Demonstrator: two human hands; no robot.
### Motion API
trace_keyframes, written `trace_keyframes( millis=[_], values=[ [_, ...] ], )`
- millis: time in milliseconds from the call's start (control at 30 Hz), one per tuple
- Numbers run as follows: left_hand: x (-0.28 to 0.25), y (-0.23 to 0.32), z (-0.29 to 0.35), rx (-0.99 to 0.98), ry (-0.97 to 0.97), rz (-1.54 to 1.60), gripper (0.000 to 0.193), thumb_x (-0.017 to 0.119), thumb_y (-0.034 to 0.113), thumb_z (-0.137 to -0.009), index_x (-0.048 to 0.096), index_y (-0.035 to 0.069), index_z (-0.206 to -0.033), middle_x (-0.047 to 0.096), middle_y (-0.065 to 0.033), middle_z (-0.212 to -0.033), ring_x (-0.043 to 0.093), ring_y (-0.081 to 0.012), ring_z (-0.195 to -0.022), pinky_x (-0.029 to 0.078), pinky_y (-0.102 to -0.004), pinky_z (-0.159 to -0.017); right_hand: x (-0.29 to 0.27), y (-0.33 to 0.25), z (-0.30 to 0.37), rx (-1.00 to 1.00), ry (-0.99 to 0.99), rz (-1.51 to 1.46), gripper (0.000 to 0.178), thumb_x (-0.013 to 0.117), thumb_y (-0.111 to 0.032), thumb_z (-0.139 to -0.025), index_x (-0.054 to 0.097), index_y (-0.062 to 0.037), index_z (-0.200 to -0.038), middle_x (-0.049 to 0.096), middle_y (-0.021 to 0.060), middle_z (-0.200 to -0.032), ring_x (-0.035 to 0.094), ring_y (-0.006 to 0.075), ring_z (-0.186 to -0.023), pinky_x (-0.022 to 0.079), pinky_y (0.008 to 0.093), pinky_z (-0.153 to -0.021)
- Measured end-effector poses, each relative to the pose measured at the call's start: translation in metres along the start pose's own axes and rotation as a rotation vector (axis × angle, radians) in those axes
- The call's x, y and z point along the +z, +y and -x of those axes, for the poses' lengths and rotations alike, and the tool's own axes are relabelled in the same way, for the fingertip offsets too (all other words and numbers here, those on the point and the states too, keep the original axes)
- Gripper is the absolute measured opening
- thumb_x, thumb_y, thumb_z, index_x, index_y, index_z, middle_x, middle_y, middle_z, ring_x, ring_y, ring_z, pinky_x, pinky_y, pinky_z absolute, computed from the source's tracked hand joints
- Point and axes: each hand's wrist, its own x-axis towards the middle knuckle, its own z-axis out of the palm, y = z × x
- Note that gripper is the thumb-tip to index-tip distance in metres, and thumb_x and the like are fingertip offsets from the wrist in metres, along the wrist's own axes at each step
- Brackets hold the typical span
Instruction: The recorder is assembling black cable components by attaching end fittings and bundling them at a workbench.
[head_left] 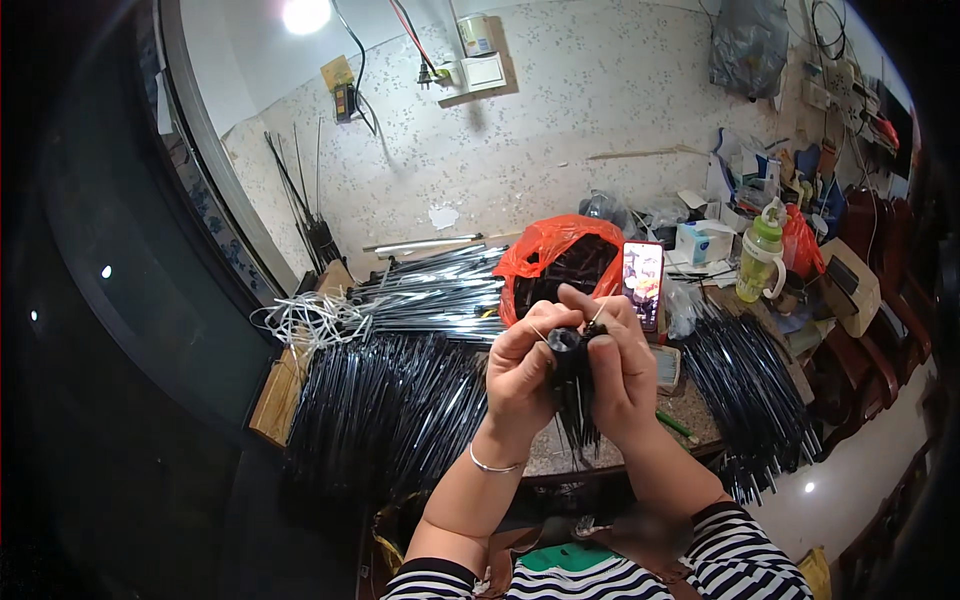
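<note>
Both my hands are raised over the near middle of the table, close together. My left hand pinches the side of a round dark hub with a hollow-looking top. From it a bunch of thin black rods, much like umbrella ribs, hangs down between my palms. My right hand is closed at the hub's other side, thumb and fingers pressed near small dark rod ends. A fine pale wire or thread sticks up by the right fingers, and a similar strand shows at the left fingers. The exact grip is partly hidden.
Black rods lie piled at left, with silvery rods behind them and another dark pile at right. A red plastic bag holds dark parts. Beyond my hands stand a lit phone and a green-lidded bottle.
</note>
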Motion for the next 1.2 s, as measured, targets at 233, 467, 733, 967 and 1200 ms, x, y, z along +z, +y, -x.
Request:
trace_keyframes(
  millis=[233,467,733,967,1200],
  values=[
    [0.016,-0.003,0.002,0.168,0.350,-0.264,0.031,0.050,0.007,-0.073,0.042,-0.006,-0.101,0.048,-0.0061,-0.078,0.044,-0.0104,-0.066,0.036,-0.0202,-0.066,0.015,-0.003,0.011,0.096,0.265,0.096,0.026,0.037,-0.013,-0.080,0.048,0.0043,-0.096,0.048,0.0098,-0.085,0.044,0.0136,-0.076,0.035,0.0227,-0.069],
    [0.003,-0.005,-0.006,0.373,0.102,-0.616,0.030,0.056,-0.002,-0.065,0.046,-0.008,-0.092,0.047,-0.0090,-0.081,0.043,-0.0127,-0.073,0.034,-0.0219,-0.068,0.003,0.020,0.001,0.250,0.170,-0.343,0.024,0.041,-0.002,-0.075,0.049,0.0008,-0.097,0.047,0.0041,-0.072,0.042,0.0092,-0.063,0.034,0.0193,-0.057],
    [0.011,-0.005,-0.019,0.413,0.095,-0.740,0.030,0.050,0.021,-0.074,0.044,-0.003,-0.091,0.045,-0.0122,-0.093,0.041,-0.0189,-0.091,0.031,-0.0294,-0.080,0.013,0.013,0.008,0.144,0.291,-0.179,0.022,0.047,0.004,-0.070,0.050,0.0019,-0.092,0.049,0.0057,-0.077,0.046,0.0098,-0.068,0.037,0.0191,-0.060],
    [0.000,0.000,-0.014,0.123,-0.035,-0.345,0.032,0.049,0.021,-0.074,0.046,-0.006,-0.091,0.048,-0.0142,-0.091,0.045,-0.0201,-0.089,0.032,-0.0291,-0.080,-0.005,0.008,0.000,0.464,0.090,-0.860,0.013,0.054,-0.001,-0.068,0.055,0.0047,-0.079,0.049,0.0034,-0.080,0.047,0.0086,-0.071,0.038,0.0195,-0.061],
    [0.009,0.006,0.016,-0.037,-0.026,-0.606,0.060,0.059,0.038,-0.064,0.032,-0.002,-0.099,0.048,-0.0081,-0.077,0.048,-0.0130,-0.068,0.038,-0.0235,-0.062,-0.031,-0.015,-0.006,0.267,-0.217,-0.257,0.012,0.059,-0.002,-0.063,0.056,0.0022,-0.074,0.050,0.0049,-0.070,0.047,0.0103,-0.064,0.037,0.0203,-0.056]
  ],
)
